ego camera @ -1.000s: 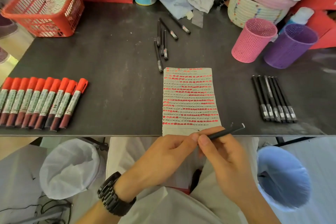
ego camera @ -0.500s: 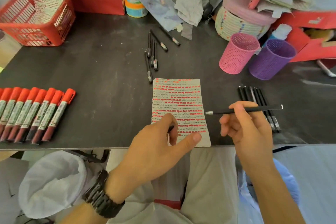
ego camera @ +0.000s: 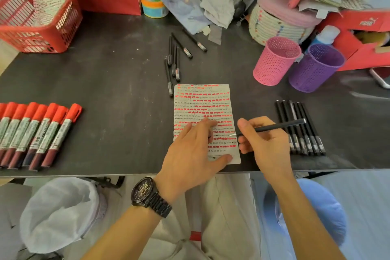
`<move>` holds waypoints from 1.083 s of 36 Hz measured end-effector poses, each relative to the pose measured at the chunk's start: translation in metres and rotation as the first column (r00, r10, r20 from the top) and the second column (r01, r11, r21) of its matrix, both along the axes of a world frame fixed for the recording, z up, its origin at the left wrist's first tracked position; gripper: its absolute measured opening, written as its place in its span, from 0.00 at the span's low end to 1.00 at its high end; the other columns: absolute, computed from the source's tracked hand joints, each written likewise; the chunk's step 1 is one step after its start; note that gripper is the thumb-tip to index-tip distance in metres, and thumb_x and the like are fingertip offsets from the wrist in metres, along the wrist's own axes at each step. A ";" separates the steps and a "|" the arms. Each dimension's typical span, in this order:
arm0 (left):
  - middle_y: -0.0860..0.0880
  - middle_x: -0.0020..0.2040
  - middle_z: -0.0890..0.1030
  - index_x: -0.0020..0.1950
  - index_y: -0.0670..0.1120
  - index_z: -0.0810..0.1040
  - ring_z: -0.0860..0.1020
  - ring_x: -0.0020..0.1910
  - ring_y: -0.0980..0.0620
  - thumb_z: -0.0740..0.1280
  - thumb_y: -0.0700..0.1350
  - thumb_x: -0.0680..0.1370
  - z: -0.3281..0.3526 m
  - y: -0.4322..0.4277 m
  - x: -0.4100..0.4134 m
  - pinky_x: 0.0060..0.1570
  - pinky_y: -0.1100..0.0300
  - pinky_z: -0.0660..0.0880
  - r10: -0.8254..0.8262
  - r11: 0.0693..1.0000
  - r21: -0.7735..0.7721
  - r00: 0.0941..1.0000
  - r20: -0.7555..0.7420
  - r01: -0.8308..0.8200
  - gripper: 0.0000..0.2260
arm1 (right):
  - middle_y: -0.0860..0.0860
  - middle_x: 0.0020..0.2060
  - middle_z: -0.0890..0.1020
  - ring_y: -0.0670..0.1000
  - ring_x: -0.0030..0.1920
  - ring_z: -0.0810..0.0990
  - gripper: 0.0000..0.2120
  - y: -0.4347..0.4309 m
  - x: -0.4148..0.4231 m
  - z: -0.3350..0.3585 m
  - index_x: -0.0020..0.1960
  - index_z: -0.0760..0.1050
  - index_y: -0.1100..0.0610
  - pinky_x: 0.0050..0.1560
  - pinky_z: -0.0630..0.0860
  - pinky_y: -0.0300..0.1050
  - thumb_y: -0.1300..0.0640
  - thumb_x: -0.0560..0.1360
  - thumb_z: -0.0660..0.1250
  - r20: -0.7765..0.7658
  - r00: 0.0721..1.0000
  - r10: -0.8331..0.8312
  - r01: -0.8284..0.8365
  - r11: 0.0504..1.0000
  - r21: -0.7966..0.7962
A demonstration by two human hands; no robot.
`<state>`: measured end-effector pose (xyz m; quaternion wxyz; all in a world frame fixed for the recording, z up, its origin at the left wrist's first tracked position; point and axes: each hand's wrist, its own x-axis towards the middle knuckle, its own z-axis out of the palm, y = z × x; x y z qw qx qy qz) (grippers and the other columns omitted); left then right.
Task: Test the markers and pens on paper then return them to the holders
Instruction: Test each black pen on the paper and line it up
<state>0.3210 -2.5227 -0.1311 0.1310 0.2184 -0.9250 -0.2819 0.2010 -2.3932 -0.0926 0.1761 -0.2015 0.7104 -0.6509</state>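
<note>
Pen (ego camera: 274,126) sits pinched in the right hand (ego camera: 268,145), nib apparently touching the paper (ego camera: 202,99) at six o'clock; the flat left hand (ego camera: 190,154) pins the sheet. Test stroke in hand; next likely needs recapping, then the pink holder (ego camera: 272,65) at two o'clock.

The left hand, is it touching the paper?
Touching. The head view shows the left hand resting on the paper, fingers and thumb spread across its lower half.

black wristwatch (ego camera: 145,191) w/ dark ornate dial & metal link band on left wrist, both forearms bare, light beige trousers (ego camera: 230,207) w/ visible seams & creases.
</note>
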 end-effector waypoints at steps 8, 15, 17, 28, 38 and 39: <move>0.59 0.62 0.75 0.70 0.53 0.64 0.65 0.59 0.65 0.68 0.66 0.71 0.003 0.007 0.000 0.65 0.52 0.74 0.028 0.999 -0.015 0.999 -0.036 -0.028 0.33 | 0.52 0.23 0.79 0.47 0.22 0.75 0.15 0.002 0.004 -0.011 0.34 0.74 0.54 0.26 0.74 0.38 0.53 0.75 0.75 -0.146 0.989 -0.009 0.028 0.991 0.129; 0.60 0.64 0.76 0.60 0.55 0.63 0.66 0.58 0.65 0.69 0.66 0.70 0.004 0.006 -0.001 0.65 0.51 0.74 0.035 0.999 0.005 0.998 -0.059 -0.035 0.27 | 0.51 0.23 0.79 0.52 0.24 0.77 0.15 0.001 0.002 -0.023 0.32 0.72 0.52 0.27 0.75 0.45 0.54 0.75 0.72 -0.245 0.969 -0.046 0.097 0.975 0.198; 0.60 0.63 0.76 0.58 0.57 0.61 0.68 0.59 0.63 0.69 0.65 0.70 0.004 0.006 0.000 0.64 0.52 0.73 0.034 0.999 0.001 0.997 -0.070 -0.034 0.25 | 0.50 0.24 0.79 0.49 0.23 0.77 0.14 0.000 0.002 -0.025 0.33 0.72 0.51 0.27 0.76 0.45 0.50 0.73 0.71 -0.247 0.968 -0.044 0.098 0.973 0.209; 0.64 0.48 0.67 0.69 0.53 0.66 0.59 0.51 0.70 0.69 0.66 0.69 0.004 0.006 0.000 0.62 0.58 0.70 0.053 0.999 -0.009 0.997 -0.056 -0.054 0.33 | 0.48 0.24 0.80 0.46 0.23 0.78 0.12 0.000 0.002 -0.028 0.34 0.73 0.51 0.28 0.75 0.38 0.51 0.74 0.71 -0.263 0.965 -0.012 0.063 0.980 0.188; 0.61 0.56 0.74 0.62 0.52 0.67 0.66 0.53 0.64 0.70 0.65 0.70 0.004 0.006 0.001 0.61 0.57 0.70 0.035 0.999 -0.005 0.997 -0.069 -0.036 0.28 | 0.46 0.25 0.80 0.44 0.25 0.80 0.13 0.000 0.003 -0.030 0.34 0.73 0.53 0.30 0.75 0.34 0.55 0.75 0.72 -0.322 0.947 -0.002 0.072 0.976 0.206; 0.61 0.55 0.74 0.63 0.52 0.67 0.66 0.53 0.64 0.70 0.65 0.70 0.004 0.006 0.001 0.61 0.58 0.70 0.036 0.999 -0.006 0.997 -0.072 -0.037 0.29 | 0.46 0.25 0.80 0.44 0.26 0.80 0.13 0.000 0.003 -0.030 0.34 0.73 0.53 0.30 0.74 0.34 0.55 0.76 0.72 -0.328 0.945 0.000 0.072 0.976 0.206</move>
